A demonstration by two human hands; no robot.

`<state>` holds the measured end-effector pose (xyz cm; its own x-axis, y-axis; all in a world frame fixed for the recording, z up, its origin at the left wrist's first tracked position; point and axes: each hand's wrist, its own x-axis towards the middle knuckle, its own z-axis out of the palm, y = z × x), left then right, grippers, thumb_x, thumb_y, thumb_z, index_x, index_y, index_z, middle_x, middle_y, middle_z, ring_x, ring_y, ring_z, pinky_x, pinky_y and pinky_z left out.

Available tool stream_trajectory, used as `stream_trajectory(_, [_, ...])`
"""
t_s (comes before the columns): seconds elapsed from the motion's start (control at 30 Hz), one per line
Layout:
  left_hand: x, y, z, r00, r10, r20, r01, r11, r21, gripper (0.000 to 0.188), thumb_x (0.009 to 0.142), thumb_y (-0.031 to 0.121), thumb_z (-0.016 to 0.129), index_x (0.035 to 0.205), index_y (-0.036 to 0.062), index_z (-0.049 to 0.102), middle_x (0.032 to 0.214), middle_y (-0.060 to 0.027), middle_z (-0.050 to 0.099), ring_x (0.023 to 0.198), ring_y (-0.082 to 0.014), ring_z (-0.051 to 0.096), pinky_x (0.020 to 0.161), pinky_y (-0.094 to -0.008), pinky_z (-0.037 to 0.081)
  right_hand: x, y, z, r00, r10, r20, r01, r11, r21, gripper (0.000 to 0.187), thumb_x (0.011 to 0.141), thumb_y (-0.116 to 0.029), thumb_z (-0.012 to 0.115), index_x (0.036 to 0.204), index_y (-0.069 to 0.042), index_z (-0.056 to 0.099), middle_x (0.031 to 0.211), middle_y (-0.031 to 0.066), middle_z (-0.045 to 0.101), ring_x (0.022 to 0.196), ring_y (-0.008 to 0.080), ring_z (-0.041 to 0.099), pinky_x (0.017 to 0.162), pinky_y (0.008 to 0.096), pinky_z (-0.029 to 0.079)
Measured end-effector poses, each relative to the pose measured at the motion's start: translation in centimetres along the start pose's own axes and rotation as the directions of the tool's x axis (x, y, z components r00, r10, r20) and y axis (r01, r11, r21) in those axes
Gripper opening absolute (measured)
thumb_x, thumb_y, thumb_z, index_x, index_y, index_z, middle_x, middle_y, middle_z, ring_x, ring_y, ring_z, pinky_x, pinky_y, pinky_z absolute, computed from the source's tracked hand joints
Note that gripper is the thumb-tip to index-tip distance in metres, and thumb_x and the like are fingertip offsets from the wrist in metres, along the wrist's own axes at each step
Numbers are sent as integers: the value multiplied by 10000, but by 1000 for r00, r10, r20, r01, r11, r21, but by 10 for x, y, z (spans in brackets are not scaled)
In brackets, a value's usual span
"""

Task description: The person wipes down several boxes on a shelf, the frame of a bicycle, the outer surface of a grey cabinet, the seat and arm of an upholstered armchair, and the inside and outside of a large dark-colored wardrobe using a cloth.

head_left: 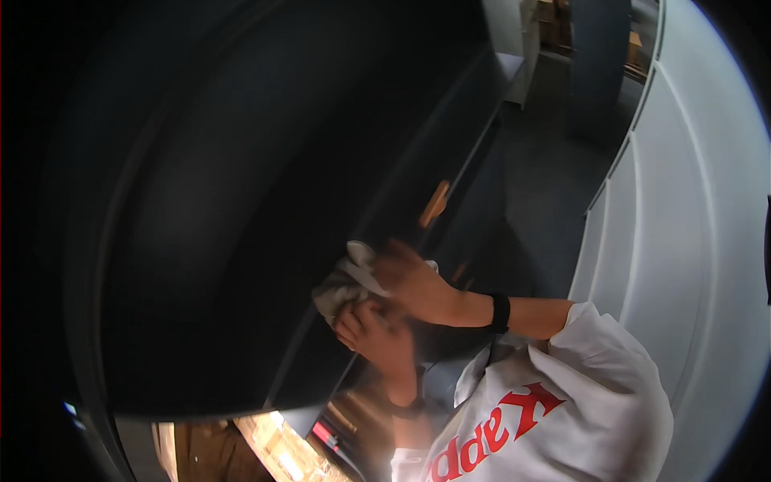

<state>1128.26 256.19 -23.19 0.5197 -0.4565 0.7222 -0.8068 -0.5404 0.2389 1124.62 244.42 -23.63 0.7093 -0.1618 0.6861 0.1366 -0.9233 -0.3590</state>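
A bunched pale grey cloth (pixel 341 291) is between my two hands, in front of a large black panel-like surface (pixel 265 241). My left hand (pixel 368 337) is closed, its fingers curled over the cloth's lower end. On the cloth's upper right side is my right hand (pixel 418 287), with a black band on the wrist. Its fingers are smeared by motion, but pale fabric shows on both sides of it, so it appears to grip the cloth too. Beyond the right hand, an orange-brown wooden-looking piece (pixel 434 204) sits by the edge of the black surface.
White panels (pixel 675 209) run along the right side. A grey floor (pixel 542 169) stretches away between them and the black surface, with a dark upright panel (pixel 596 72) at the far end. Brown wooden boards (pixel 213 451) and a red object (pixel 325 435) show at the lower left.
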Motion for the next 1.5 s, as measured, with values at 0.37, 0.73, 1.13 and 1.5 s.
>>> stream_trajectory(0.37, [42, 44, 36, 1000, 16, 10, -15, 994, -112, 109, 705, 95, 523, 807, 64, 499, 977, -96, 504, 992, -309, 438, 869, -438, 323, 6, 37, -49, 993, 96, -66, -96, 995, 0, 314, 646, -90, 636, 942, -3, 576, 1017, 113, 515, 1047, 264, 499, 1090, 469, 217])
stream_trajectory(0.73, [32, 19, -12, 965, -12, 263, 78, 968, -240, 74, 700, 66, 539, 754, 66, 490, 868, -126, 501, 931, -335, 462, 821, -430, 360, -38, -3, -47, 795, 506, -335, -238, 767, 596, 280, 775, -19, 576, 1045, -19, 503, 1104, 141, 482, 1048, 257, 487, 916, 379, 375])
stream_trajectory(1.13, [67, 55, -61, 939, -55, 340, 165, 938, -305, 85, 691, -32, 501, 732, 17, 445, 772, -143, 469, 808, -346, 458, 759, -429, 377, -11, 111, -127, 509, 842, 178, -545, 155, 824, 349, 925, -310, 510, 736, -26, 583, 545, -23, 451, 460, 39, 356, 414, 198, 250])
stream_trajectory(1.5, [73, 43, -94, 977, -124, 173, 195, 849, -491, 74, 655, -32, 413, 705, 22, 413, 718, -105, 367, 632, -239, 372, 607, -295, 328, -5, 127, -115, 571, 803, 173, -428, 111, 897, 276, 937, -219, 499, 789, 0, 576, 573, -33, 445, 481, 36, 326, 439, 192, 263])
